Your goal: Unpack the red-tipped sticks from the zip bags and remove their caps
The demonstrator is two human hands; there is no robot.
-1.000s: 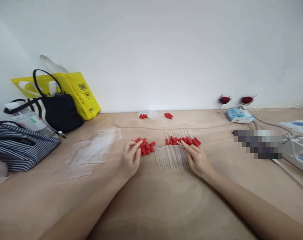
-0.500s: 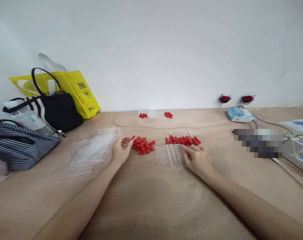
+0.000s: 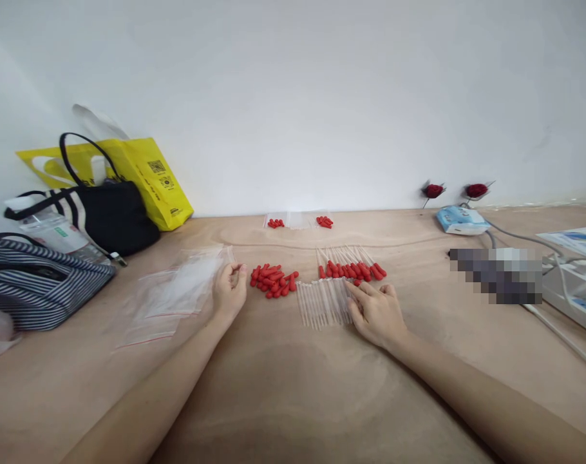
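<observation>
My left hand [image 3: 230, 291] is curled closed just left of a loose pile of red rubber bulbs [image 3: 274, 281]. Whatever its fingertips might hold is hidden. My right hand [image 3: 377, 312] has its index finger stretched out and its fingers apart, touching the right end of a row of clear thin tubes [image 3: 322, 306]. Behind that row lie several red bulbs [image 3: 353, 270] side by side, fitted on clear tubes [image 3: 344, 253] that point away from me. One red bulb lies right by my right fingertips.
Clear zip bags [image 3: 177, 293] lie left of my left hand. Bags holding red bulbs [image 3: 300, 220] lie by the wall. Striped [image 3: 51, 280], black [image 3: 123, 216] and yellow bags [image 3: 162, 193] stand at left; a tissue pack [image 3: 462, 220], cables and two dark red flowers [image 3: 476, 191] are at right.
My left hand has drawn back slightly from the bulb pile, and the red bulb at its fingertips no longer shows there. My right hand's fingers have spread and shifted slightly left.
</observation>
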